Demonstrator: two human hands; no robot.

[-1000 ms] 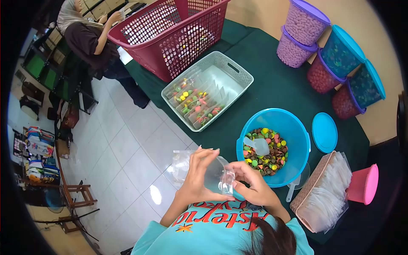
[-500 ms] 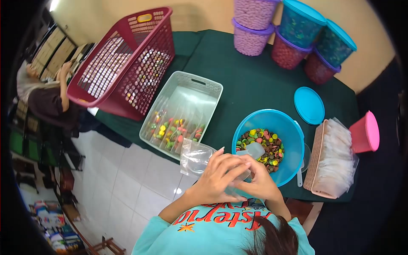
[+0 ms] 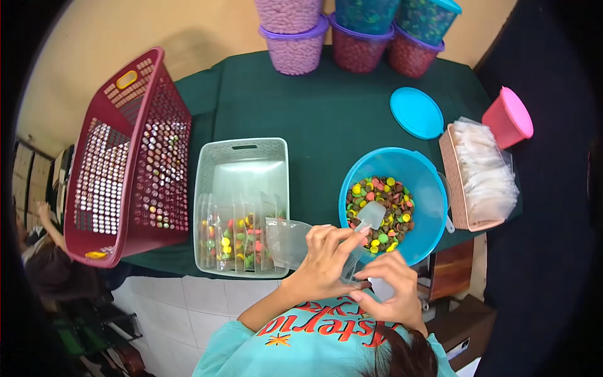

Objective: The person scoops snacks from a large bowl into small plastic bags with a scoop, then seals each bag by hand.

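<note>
My left hand [image 3: 323, 261] is closed around a clear plastic bag [image 3: 286, 242], whose flat end sticks out to the left over the rim of the light grey basket [image 3: 284, 166]. My right hand [image 3: 396, 289] is curved, thumb and fingers apart, its tips close to the bag's near end; whether they touch the film is hard to see. Beyond the hands, a blue bowl [image 3: 433, 195] holds many brown, yellow, green and pink button-shaped pieces [image 3: 386, 188]. A translucent scoop [image 3: 372, 215] lies over them, its handle running toward my left fingers. Filled clear bags [image 3: 235, 235] stand in the grey basket.
A tall maroon basket [image 3: 160, 107] stands at left, a person's arm [image 3: 51, 225] beyond it. Lidded tubs [image 3: 358, 47] are stacked at the back. Right of the bowl are a blue lid [image 3: 416, 113], a woven basket [image 3: 455, 182] of clear bags and a pink tub [image 3: 507, 118].
The view has turned and shifted, so the table's things sit differently in it. My right hand has drawn away from my left, and its fingers have spread apart. The bag stays in my left hand.
</note>
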